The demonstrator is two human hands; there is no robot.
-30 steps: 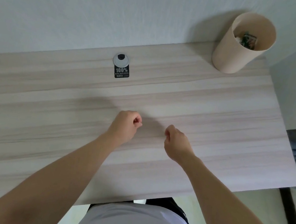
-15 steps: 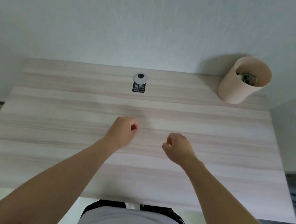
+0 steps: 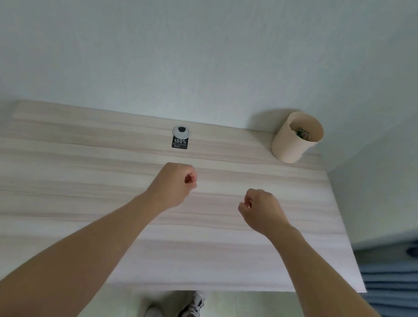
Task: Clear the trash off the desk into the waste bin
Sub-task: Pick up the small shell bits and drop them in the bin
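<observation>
A beige round waste bin (image 3: 290,145) stands on the desk's far right corner, tilted in the wide-angle view, with crumpled trash (image 3: 302,134) visible inside it. The light wooden desk (image 3: 92,190) shows no loose trash on its surface. My left hand (image 3: 173,187) hovers over the middle of the desk as a closed fist with nothing in it. My right hand (image 3: 262,212) is beside it, a little nearer to me, also closed with nothing in it. Both hands are well short of the bin.
A round grey cable grommet (image 3: 181,131) with a black sticker (image 3: 179,143) below it sits at the desk's back edge. A pale wall rises behind. Blue fabric (image 3: 404,280) lies off the desk's right side. My shoes (image 3: 191,307) show below the front edge.
The view has pulled back and up, showing more wall and the whole desk. Both fists stay closed and keep their place over the desk's middle.
</observation>
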